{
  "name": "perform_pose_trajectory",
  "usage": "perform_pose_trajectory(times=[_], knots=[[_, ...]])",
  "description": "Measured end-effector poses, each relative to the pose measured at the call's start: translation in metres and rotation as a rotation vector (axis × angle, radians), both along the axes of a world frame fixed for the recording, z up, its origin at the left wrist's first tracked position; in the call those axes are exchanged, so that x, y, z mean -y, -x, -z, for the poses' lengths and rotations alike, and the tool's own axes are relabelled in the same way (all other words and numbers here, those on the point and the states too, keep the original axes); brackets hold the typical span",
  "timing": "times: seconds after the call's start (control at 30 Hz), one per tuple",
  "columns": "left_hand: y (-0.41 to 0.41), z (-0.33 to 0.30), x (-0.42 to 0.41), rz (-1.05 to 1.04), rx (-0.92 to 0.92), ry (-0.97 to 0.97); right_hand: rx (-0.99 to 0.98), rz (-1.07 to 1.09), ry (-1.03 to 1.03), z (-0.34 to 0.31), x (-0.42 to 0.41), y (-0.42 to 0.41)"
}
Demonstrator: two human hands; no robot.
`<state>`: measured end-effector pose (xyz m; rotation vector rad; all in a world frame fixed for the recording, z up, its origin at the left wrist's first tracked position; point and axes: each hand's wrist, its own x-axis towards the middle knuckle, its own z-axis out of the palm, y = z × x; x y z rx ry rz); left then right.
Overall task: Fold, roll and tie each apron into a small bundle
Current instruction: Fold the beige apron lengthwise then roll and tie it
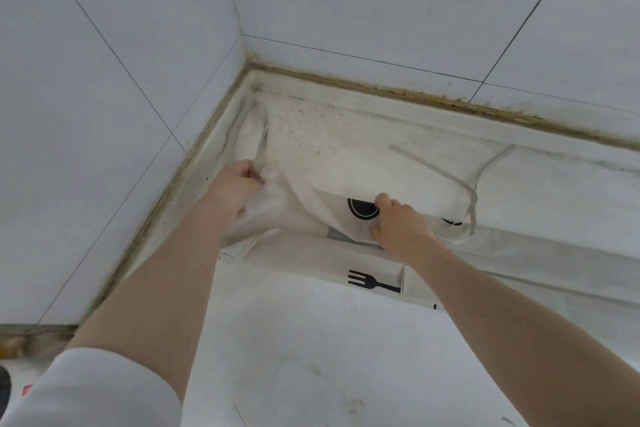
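Observation:
A cream apron (pixel 346 166) with black plate and fork prints lies spread on a white counter (pixel 311 350) in the corner of two tiled walls. My left hand (pixel 233 185) grips a bunched fold of the cloth at the apron's left side. My right hand (pixel 401 222) pinches a folded edge of the apron beside the black plate print (pixel 362 208). A fork print (pixel 372 282) shows on the lower panel below my right wrist. The apron's tie straps (pixel 464 184) trail loose to the right.
White tiled walls (pixel 104 114) meet at the corner behind the apron, with a stained seam (pixel 415 92) along the counter's back edge. The counter's left end drops off at the lower left, near a dark object (pixel 4 385).

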<state>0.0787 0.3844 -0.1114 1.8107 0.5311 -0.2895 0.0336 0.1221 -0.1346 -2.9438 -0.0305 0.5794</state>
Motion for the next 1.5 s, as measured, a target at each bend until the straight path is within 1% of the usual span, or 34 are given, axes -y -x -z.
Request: perform_pose_trajectory(times=[0.03, 0.07, 0.13, 0.17, 0.27, 0.3, 0.33, 0.37, 0.43, 0.47, 0.5, 0.53, 0.57, 0.6, 0.63, 0.67, 0.73, 0.77, 0.8, 0.87, 0.93, 0.97, 1.0, 1.03, 1.07, 1.1, 1.13, 1.17, 1.23, 1.27, 1.37, 1.43, 1.47, 1.5], knots=[[-0.003, 0.003, 0.001, -0.031, 0.057, -0.036, -0.016, -0.02, -0.006, 0.0, 0.002, 0.001], [-0.006, 0.005, 0.002, -0.075, 0.104, -0.022, -0.033, -0.054, 0.003, 0.0, 0.004, 0.001], [-0.011, 0.012, 0.0, -0.176, 0.151, -0.027, -0.053, -0.115, 0.035, 0.0, 0.007, 0.002], [-0.013, 0.018, 0.0, -0.205, 0.161, -0.047, -0.058, -0.122, 0.04, 0.0, 0.01, 0.001], [-0.013, 0.029, 0.0, -0.26, 0.129, -0.249, -0.071, -0.137, 0.039, 0.001, 0.014, 0.0], [-0.013, 0.03, 0.003, -0.301, 0.106, -0.254, -0.074, -0.14, 0.038, 0.001, 0.014, 0.0], [-0.014, 0.029, 0.006, -0.355, 0.074, -0.199, -0.071, -0.142, 0.039, 0.0, 0.013, 0.0], [-0.015, 0.028, 0.007, -0.418, 0.039, -0.091, -0.065, -0.145, 0.042, 0.0, 0.012, -0.001], [-0.017, 0.023, 0.01, -0.546, -0.06, 0.24, -0.057, -0.154, 0.038, 0.0, 0.011, -0.002], [-0.017, 0.021, 0.01, -0.595, -0.095, 0.356, -0.063, -0.143, 0.018, 0.001, 0.011, -0.002], [-0.019, 0.018, 0.011, -0.61, -0.107, 0.415, -0.074, -0.122, -0.014, 0.001, 0.011, -0.003], [-0.021, 0.018, 0.011, -0.583, -0.119, 0.405, -0.086, -0.1, -0.047, 0.002, 0.011, -0.003], [-0.022, 0.019, 0.012, -0.547, -0.133, 0.351, -0.088, -0.09, -0.069, 0.003, 0.011, -0.004], [-0.023, 0.02, 0.013, -0.511, -0.128, 0.25, -0.084, -0.089, -0.076, 0.004, 0.011, -0.004], [-0.024, 0.023, 0.014, -0.468, -0.109, 0.164, -0.078, -0.087, -0.076, 0.005, 0.012, -0.004], [-0.024, 0.027, 0.014, -0.419, -0.075, 0.121, -0.069, -0.077, -0.07, 0.006, 0.015, -0.004], [-0.017, 0.031, 0.016, -0.321, -0.024, 0.17, -0.047, -0.032, -0.056, 0.008, 0.026, -0.003], [-0.013, 0.034, 0.015, -0.252, 0.011, 0.151, -0.04, 0.002, -0.054, 0.008, 0.033, -0.002], [-0.009, 0.035, 0.017, -0.15, 0.04, 0.069, -0.042, 0.033, -0.052, 0.008, 0.04, -0.002], [-0.002, 0.036, 0.018, -0.001, 0.103, -0.222, -0.063, 0.074, -0.032, 0.008, 0.052, -0.003], [0.007, 0.029, 0.023, 0.057, 0.289, -0.478, -0.06, 0.093, 0.002, 0.007, 0.06, -0.004], [0.012, 0.024, 0.026, 0.118, 0.402, -0.538, -0.058, 0.096, 0.017, 0.006, 0.063, -0.005], [0.016, 0.02, 0.029, 0.225, 0.458, -0.529, -0.057, 0.097, 0.028, 0.005, 0.064, -0.005], [0.019, 0.018, 0.031, 0.373, 0.464, -0.487, -0.056, 0.099, 0.039, 0.004, 0.063, -0.006], [0.023, 0.019, 0.034, 0.552, 0.427, -0.492, -0.056, 0.102, 0.062, 0.002, 0.061, -0.005], [0.026, 0.022, 0.037, 0.723, 0.375, -0.567, -0.042, 0.103, 0.105, -0.001, 0.057, -0.004], [0.028, 0.026, 0.04, 0.845, 0.332, -0.667, -0.001, 0.094, 0.168, -0.003, 0.052, -0.003], [0.03, 0.028, 0.042, 0.897, 0.303, -0.762, 0.061, 0.064, 0.238, -0.006, 0.046, 0.0], [0.033, 0.033, 0.044, 0.872, 0.28, -0.865, 0.185, -0.038, 0.319, -0.007, 0.032, 0.006], [0.033, 0.035, 0.043, 0.843, 0.28, -0.891, 0.213, -0.084, 0.312, -0.005, 0.025, 0.009], [0.037, 0.033, 0.038, 0.708, 0.286, -1.022, 0.167, -0.115, 0.205, 0.006, 0.015, 0.02], [0.04, 0.03, 0.031, 0.521, 0.306, -1.097, 0.16, -0.102, 0.183, 0.01, 0.016, 0.022], [0.043, 0.028, 0.028, 0.407, 0.31, -1.101, 0.165, -0.097, 0.186, 0.011, 0.018, 0.023], [0.045, 0.027, 0.024, 0.274, 0.315, -1.061, 0.169, -0.094, 0.19, 0.012, 0.02, 0.024]])
